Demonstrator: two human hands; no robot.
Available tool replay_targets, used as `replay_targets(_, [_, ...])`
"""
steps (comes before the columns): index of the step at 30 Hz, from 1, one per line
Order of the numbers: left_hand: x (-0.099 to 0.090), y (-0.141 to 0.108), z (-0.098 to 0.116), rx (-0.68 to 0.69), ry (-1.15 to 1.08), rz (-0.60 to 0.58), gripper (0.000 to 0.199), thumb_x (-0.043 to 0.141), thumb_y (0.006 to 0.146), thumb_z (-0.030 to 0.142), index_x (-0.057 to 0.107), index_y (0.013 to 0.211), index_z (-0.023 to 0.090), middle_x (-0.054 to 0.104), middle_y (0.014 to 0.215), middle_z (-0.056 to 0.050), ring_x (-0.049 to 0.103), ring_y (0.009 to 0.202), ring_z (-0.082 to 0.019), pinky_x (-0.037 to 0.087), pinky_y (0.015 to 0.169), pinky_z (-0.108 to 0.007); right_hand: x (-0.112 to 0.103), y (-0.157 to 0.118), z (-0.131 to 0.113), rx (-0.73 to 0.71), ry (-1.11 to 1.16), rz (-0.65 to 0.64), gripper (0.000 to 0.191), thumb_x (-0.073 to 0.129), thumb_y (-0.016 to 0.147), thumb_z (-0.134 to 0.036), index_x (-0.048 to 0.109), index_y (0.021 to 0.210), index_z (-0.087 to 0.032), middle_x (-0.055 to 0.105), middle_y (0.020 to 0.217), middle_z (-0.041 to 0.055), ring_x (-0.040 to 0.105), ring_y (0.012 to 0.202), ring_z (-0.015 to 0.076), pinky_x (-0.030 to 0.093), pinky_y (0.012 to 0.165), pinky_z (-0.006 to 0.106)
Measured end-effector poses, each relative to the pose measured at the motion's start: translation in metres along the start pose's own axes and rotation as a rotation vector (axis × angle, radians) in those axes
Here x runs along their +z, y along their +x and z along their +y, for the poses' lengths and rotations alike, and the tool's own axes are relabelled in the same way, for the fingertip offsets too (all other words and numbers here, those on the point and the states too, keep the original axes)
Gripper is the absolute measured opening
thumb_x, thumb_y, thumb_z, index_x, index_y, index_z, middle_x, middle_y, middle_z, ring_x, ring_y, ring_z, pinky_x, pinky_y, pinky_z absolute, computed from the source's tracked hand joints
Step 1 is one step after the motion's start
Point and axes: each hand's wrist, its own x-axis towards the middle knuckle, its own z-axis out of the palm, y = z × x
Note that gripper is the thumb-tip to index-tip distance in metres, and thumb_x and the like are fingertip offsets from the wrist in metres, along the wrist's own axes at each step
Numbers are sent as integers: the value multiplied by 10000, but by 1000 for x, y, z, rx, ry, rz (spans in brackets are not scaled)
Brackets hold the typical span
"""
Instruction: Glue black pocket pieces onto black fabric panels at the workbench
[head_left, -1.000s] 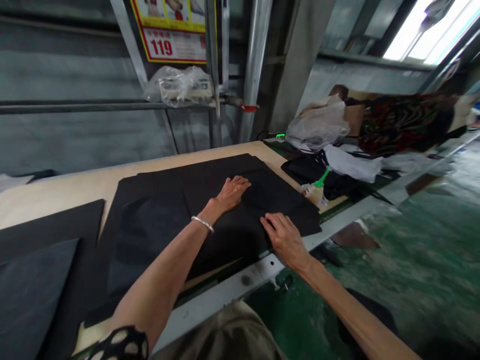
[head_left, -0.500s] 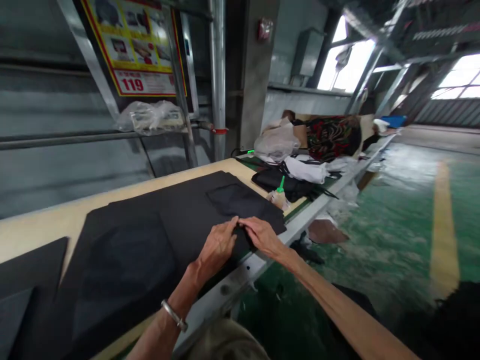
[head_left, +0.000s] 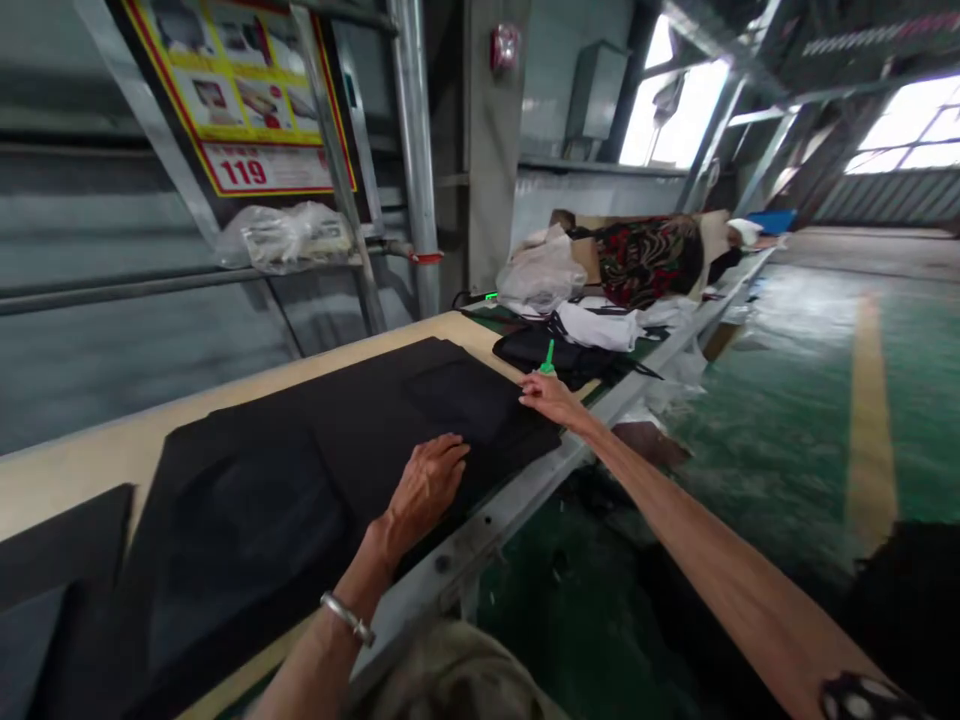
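Black flat sheets (head_left: pixel 367 400) overlap along the table, with a smaller black piece (head_left: pixel 461 395) on top near their right end. My left hand (head_left: pixel 429 478) lies on the black material, knuckles up and fingers lightly bent, pressing nothing that I can see but the sheet. Farther right, my right hand (head_left: pixel 553 398) is over the far right edge of the sheets, its fingers drawn together. What lies between those fingertips, if anything, is hidden. Just behind it rises the green nozzle (head_left: pixel 549 357) of a bottle whose body the hand covers.
Black and white cloth (head_left: pixel 600 325), a clear plastic bag (head_left: pixel 541 275) and a patterned cloth bundle (head_left: pixel 649 260) lie farther along the table. A metal rail (head_left: pixel 517 515) edges the table on my side. Metal poles (head_left: pixel 414 140) stand behind it, and green floor stretches right.
My hands have come apart from the near edge of the black piece. The right one has moved away and up to the bottle; the left has flattened onto the sheet.
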Motion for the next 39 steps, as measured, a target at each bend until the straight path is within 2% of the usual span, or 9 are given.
replay_targets(12, [1,0,0,-38,-29,24,299,427,979,198,619,1208,197,623,1309,-98,563,1237,-218,464,1072,-445,10,6,8,13,92,8,301,674,722,-234,637,1004,-136,636,779,0,581,685,118,445,663,238])
replay_targets(19, [5,-3,-5,-21,-62,47,279,458,975,200,608,1210,189,621,1321,-93,550,1263,-227,451,1081,-464,13,6,18,35,96,-7,292,667,706,-230,599,981,-157,628,696,-19,580,619,122,440,614,236])
replay_targets(29, [6,-4,-5,12,-81,87,262,496,950,169,650,1161,187,641,1288,-98,575,1230,-240,469,1058,-472,13,5,23,-40,-41,-8,337,673,690,-258,621,1012,-170,643,707,-3,570,637,151,398,637,261])
replay_targets(39, [7,-4,-7,2,-129,76,244,513,939,153,656,1132,201,643,1281,-75,572,1226,-231,453,1066,-471,13,-1,23,-90,-147,-14,352,633,759,-284,608,1086,-156,661,757,21,595,693,174,415,681,278])
